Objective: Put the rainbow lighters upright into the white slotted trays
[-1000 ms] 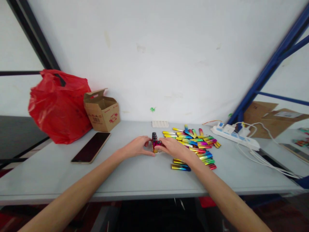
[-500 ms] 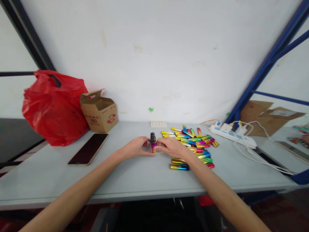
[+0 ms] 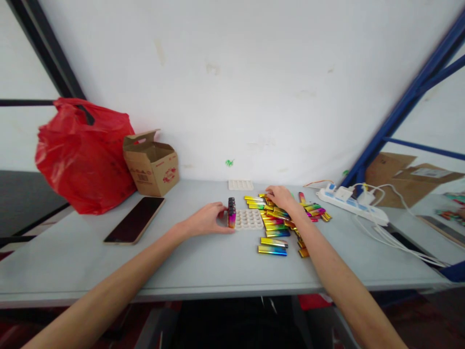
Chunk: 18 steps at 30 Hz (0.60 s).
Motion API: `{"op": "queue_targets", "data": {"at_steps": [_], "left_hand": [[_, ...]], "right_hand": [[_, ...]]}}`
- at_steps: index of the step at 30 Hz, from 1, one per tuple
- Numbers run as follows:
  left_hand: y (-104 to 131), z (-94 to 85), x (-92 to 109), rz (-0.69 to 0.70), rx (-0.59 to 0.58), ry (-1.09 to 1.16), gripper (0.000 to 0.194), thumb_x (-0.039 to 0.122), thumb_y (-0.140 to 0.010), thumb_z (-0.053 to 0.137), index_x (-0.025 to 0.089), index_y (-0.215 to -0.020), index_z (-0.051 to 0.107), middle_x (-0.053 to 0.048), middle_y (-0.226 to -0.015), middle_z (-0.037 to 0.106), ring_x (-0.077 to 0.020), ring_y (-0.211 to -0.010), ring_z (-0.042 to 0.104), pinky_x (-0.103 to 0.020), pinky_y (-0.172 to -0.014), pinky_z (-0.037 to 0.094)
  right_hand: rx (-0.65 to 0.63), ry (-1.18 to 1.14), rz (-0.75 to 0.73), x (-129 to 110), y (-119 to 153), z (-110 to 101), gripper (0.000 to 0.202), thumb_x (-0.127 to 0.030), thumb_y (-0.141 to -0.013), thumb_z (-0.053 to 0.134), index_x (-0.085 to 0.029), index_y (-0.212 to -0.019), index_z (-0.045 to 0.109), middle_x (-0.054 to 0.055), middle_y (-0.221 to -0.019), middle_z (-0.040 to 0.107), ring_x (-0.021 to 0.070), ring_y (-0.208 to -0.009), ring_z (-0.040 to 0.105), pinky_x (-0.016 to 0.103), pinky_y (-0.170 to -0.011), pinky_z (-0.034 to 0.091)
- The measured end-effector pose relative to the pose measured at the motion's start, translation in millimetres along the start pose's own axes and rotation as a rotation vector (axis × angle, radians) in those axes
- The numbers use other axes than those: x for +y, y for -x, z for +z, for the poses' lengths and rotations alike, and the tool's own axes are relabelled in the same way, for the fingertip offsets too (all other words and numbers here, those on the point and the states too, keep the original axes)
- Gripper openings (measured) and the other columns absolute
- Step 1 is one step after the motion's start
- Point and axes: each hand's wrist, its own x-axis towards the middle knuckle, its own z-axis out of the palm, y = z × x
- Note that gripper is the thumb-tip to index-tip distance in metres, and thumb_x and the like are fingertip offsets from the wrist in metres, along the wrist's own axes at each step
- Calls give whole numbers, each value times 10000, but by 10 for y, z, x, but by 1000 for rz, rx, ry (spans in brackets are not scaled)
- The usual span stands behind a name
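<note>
A white tray [image 3: 249, 219] with rows of round holes lies flat on the table. Several lighters [image 3: 231, 213] stand upright in a row along its left end, black tops up, with shiny purple and gold bodies. My left hand [image 3: 209, 218] is curled around that end, thumb at the near corner and fingers beside the lighters. To the right, my right hand [image 3: 281, 196] is over a loose pile of shiny multicoloured lighters [image 3: 274, 225], fingers curled down onto a lighter at its far left side. The hand and forearm hide part of the pile.
A second white tray [image 3: 240, 185] lies against the wall. At left are a phone [image 3: 135, 220], an open cardboard box [image 3: 152, 165] and a red plastic bag [image 3: 85, 160]. A power strip [image 3: 350, 206] with white cables lies at right, before another cardboard box [image 3: 421, 182].
My right hand has left the standing lighters and moved right to the pile, uncovering the tray's holes. My left hand has stayed at the tray's left end.
</note>
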Motion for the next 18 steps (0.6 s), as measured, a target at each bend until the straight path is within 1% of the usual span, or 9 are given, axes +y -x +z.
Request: {"op": "queue_targets", "data": {"at_steps": [2, 4, 6, 10, 12, 14, 16, 18], "left_hand": [[10, -41, -24, 9, -23, -6, 585, 743, -746, 727, 183, -909, 676, -72, -944, 676, -260, -845, 647, -342, -778, 482], [21, -82, -45, 13, -49, -10, 554, 708, -746, 740, 182, -910, 680, -67, -947, 669, -255, -851, 647, -337, -790, 488], [32, -118, -54, 18, -76, -8, 518, 673, -747, 749, 184, -906, 682, -64, -960, 668, -253, -868, 649, -330, -805, 495], [49, -154, -38, 19, -95, -1, 479, 638, -758, 747, 183, -892, 679, -68, -976, 664, -255, -884, 654, -333, -827, 509], [50, -148, -32, 15, -87, 9, 516, 658, -740, 759, 178, -912, 679, -80, -1009, 666, -270, -924, 660, -347, -865, 515], [45, -128, -35, 4, -69, 12, 607, 719, -696, 776, 176, -947, 677, -91, -1032, 669, -292, -961, 660, -368, -887, 518], [35, -105, -44, -12, -45, 6, 687, 784, -652, 778, 179, -958, 666, -90, -1018, 671, -302, -951, 658, -382, -871, 520], [28, -87, -53, -22, -27, 7, 713, 810, -639, 774, 185, -959, 651, -85, -1005, 675, -299, -928, 656, -384, -850, 518]], "right_hand": [[-9, -2, -14, -1, -5, -10, 233, -185, -987, 627, -160, -1178, 759, 141, -1149, 753, 245, -1078, 688, 323, -964, 482], [-11, 10, -30, 18, -4, -22, 207, -195, -1005, 597, -166, -1115, 769, 138, -1143, 735, 238, -1085, 681, 319, -977, 482], [-13, 21, -56, 55, -3, -18, 213, -214, -1023, 571, -175, -1101, 766, 139, -1182, 711, 241, -1131, 670, 330, -1014, 479], [-63, -18, -90, 125, -11, 37, 284, -205, -1031, 557, -185, -1272, 706, 135, -1334, 688, 240, -1253, 639, 347, -1093, 458], [-78, -40, -82, 142, -20, 62, 340, -209, -1036, 556, -178, -1357, 662, 131, -1338, 707, 241, -1257, 644, 349, -1097, 459], [-71, -50, -83, 147, -28, 69, 353, -227, -1031, 573, -175, -1368, 663, 131, -1309, 729, 245, -1230, 661, 347, -1082, 466], [-66, -52, -100, 145, -31, 58, 313, -240, -1025, 582, -181, -1303, 715, 129, -1261, 749, 251, -1188, 677, 341, -1062, 472], [-69, -46, -124, 136, -26, 39, 262, -250, -1024, 580, -186, -1192, 772, 129, -1184, 765, 257, -1142, 686, 337, -1042, 476]]}}
